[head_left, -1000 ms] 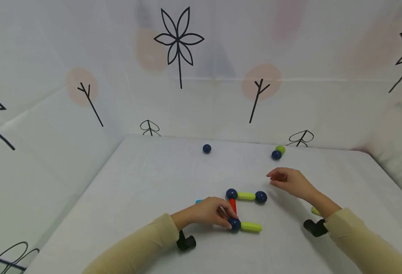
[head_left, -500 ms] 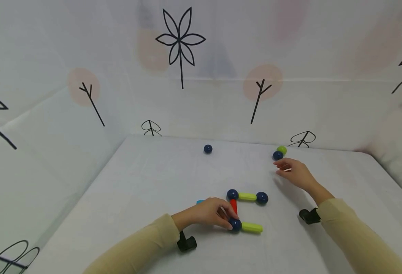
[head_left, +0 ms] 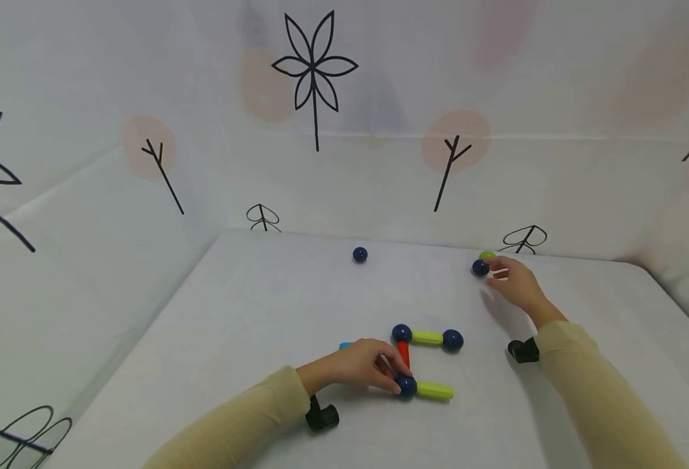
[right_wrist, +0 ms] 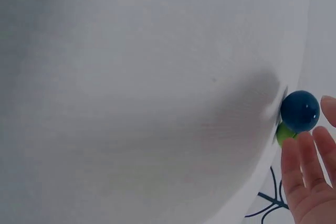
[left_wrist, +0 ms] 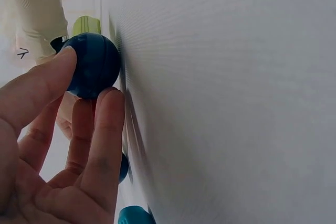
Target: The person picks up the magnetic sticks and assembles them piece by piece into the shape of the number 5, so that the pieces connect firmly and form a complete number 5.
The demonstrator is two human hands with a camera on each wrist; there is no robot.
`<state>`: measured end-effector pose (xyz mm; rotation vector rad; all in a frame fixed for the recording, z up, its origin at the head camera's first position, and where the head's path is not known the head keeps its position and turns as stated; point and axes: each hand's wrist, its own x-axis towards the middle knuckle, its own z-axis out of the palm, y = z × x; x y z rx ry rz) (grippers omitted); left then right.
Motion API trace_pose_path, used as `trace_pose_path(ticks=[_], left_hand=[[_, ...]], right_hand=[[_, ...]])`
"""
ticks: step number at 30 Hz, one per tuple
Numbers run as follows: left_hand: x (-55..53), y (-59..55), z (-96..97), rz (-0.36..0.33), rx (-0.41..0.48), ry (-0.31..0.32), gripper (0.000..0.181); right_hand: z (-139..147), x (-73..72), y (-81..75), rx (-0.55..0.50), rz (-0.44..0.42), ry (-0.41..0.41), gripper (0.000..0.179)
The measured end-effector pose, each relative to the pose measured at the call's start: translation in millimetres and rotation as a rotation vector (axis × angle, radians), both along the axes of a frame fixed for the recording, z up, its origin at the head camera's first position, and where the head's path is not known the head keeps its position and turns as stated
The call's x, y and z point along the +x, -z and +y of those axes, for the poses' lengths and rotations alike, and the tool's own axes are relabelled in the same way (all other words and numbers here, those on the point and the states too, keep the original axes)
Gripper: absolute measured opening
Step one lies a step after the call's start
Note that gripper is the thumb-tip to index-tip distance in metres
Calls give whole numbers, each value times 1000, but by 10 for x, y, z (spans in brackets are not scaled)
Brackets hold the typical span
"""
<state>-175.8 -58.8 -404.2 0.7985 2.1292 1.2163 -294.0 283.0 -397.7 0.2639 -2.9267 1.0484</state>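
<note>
In the head view my left hand (head_left: 363,365) pinches a navy ball (head_left: 406,386) between thumb and fingers; the left wrist view shows that ball (left_wrist: 94,66) close up. From it a lime stick (head_left: 435,391) extends right. A red stick (head_left: 403,354) links it to a second navy ball (head_left: 402,333), which another lime stick (head_left: 427,337) joins to a third ball (head_left: 452,340). Farther back, my right hand (head_left: 519,286) reaches a loose navy ball (head_left: 480,268) with thumb and fingers apart. A lime ball (head_left: 487,255) sits just behind it, partly covered by fingers.
Another navy ball (head_left: 360,255) lies by itself near the back edge of the white table (head_left: 274,293). Part of a blue piece (head_left: 345,345) shows behind my left hand. Dark wrist cameras hang under both sleeves. A patterned cloth wall stands behind the table.
My right hand has moved forward, from beyond the joined pieces to the loose navy ball at the back. The left hand keeps its pinch in place. The head view has shifted slightly.
</note>
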Motion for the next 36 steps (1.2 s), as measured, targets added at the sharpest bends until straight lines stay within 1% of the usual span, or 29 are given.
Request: trace_pose_path(ticks=[3,7,10,14,19,21,24,27,31,34,36], left_hand=[[6,-5,4,-1,-3,-5,23],[10,-6,8,-9,1,-8,23],[7,1,9,-12,6,-6,23],[-4,20,8,-3,8,0,23],[-9,31,7,-3,11,1,23],[-7,27,7,-3,7,-2,23],[-3,20,5,0,3,-2,23],[0,16,7,5,0,0,24],[1,12,11,4,-3,-2,24],[-1,12,8,2,-6,-7,24],[-5,17,6,3,-9,-8,24]], right_hand=[[10,-28,-5,-2,-28,-15,50],[32,-52,-1,2,-59,-30,44],[52,-63,10,7,-69,-26,44],[75,-77,15,28,-92,-23,51],[72,-83,-12,39,-96,-27,47],[64,-92,-26,44,-102,-31,52],[57,-107,-43,85,-134,-48,60],[62,-124,-42,100,-121,-54,53],[40,-127,-37,69,-101,-45,47],[8,-126,-32,67,-157,-75,51],[-6,-125,-19,80,-190,-108,50]])
